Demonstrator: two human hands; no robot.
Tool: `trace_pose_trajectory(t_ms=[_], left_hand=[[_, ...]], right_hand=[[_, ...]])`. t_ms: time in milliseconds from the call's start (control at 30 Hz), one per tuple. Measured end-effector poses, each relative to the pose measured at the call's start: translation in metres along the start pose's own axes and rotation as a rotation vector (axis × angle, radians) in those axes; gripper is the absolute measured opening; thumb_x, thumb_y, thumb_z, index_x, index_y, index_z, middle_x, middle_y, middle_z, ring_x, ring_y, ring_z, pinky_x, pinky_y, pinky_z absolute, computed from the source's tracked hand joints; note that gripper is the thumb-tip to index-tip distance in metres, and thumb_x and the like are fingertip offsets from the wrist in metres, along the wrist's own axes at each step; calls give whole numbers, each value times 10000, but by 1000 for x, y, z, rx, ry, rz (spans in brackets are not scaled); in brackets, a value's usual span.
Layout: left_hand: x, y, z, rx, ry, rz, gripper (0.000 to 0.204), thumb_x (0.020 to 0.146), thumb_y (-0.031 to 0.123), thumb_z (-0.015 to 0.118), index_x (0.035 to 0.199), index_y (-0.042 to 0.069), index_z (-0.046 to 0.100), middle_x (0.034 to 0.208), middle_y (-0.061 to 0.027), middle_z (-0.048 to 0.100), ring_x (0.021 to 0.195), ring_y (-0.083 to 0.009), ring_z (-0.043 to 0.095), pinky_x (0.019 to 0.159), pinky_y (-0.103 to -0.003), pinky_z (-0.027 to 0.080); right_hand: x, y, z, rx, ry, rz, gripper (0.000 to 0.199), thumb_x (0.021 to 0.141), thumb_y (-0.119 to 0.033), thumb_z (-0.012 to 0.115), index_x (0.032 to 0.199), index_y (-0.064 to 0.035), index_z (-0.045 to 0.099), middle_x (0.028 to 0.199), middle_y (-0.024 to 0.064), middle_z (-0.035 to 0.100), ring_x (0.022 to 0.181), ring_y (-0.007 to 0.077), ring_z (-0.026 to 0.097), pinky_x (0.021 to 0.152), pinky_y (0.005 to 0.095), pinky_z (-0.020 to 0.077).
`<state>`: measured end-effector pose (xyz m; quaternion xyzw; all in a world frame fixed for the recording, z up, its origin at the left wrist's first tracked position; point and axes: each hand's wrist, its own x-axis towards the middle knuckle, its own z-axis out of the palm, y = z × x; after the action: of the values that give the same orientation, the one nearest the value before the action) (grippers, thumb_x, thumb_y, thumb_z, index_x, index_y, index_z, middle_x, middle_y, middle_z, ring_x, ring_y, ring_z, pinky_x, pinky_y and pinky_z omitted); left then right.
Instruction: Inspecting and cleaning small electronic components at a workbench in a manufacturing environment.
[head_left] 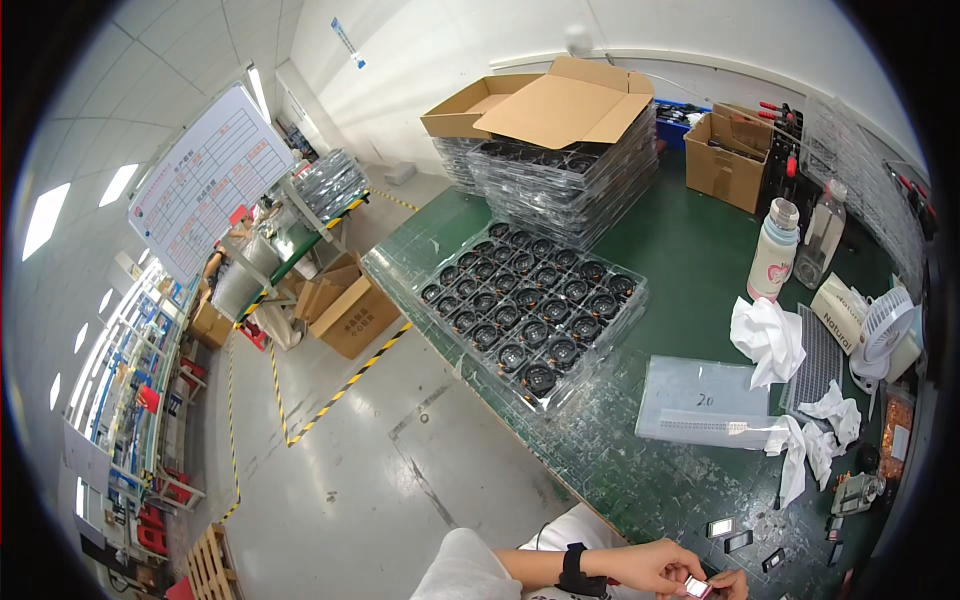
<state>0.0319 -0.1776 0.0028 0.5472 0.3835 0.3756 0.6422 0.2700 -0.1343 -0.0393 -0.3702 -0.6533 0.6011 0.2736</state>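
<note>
At the lower edge, my left hand [655,566] pinches a small rectangular device with a bright white face [697,587]. My right hand [733,585] closes on the same piece from the other side, partly cut off by the picture's edge. Around my left wrist sits a black band [575,570]. Just beyond my hands lie a few similar small pieces on the green table [640,490]: a light-faced one [720,527], a grey-faced one [739,541] and a dark one [773,559].
A clear tray [545,400] of black round parts lies near the table's left edge. Behind it stand stacked trays [560,190] under an open cardboard box [570,100]. A plastic folder [700,390], crumpled tissues [768,340], a bottle [775,250] and a fan [885,330] occupy the right.
</note>
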Motion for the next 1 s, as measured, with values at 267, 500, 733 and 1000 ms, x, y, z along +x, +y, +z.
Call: trace_pose_trajectory(t_ms=[267, 500, 733, 1000], left_hand=[[3, -10, 5, 29, 42, 54, 251, 832, 170, 636, 1042, 32, 629, 744, -64, 646, 657, -111, 605, 582, -255, 470], [5, -14, 8, 70, 59, 91, 257, 808, 193, 661, 1008, 33, 632, 723, -61, 643, 638, -127, 605, 564, -264, 463], [8, -4, 2, 42, 48, 57, 281, 793, 215, 680, 1013, 44, 639, 754, -68, 656, 661, -134, 613, 590, -266, 471], [5, 12, -9, 95, -55, 48, 303, 786, 200, 699, 1030, 36, 627, 805, -89, 664, 708, -142, 620, 627, -271, 483]], right_hand=[[0, 7, -1, 31, -29, -23, 396, 640, 68, 773, 882, -21, 473, 932, 86, 522, 798, 133, 515, 695, 256, 447], [-1, 3, 0, 55, -40, -15, 399, 643, 64, 776, 881, -27, 468, 921, 80, 516, 769, 117, 496, 678, 248, 442], [2, -1, 0, -42, -31, -85, 404, 646, -15, 810, 882, -33, 482, 913, 75, 531, 782, 117, 500, 672, 249, 439], [1, -7, 5, 56, -19, -2, 405, 626, -17, 818, 876, -28, 499, 910, 75, 536, 799, 126, 510, 686, 251, 431]])
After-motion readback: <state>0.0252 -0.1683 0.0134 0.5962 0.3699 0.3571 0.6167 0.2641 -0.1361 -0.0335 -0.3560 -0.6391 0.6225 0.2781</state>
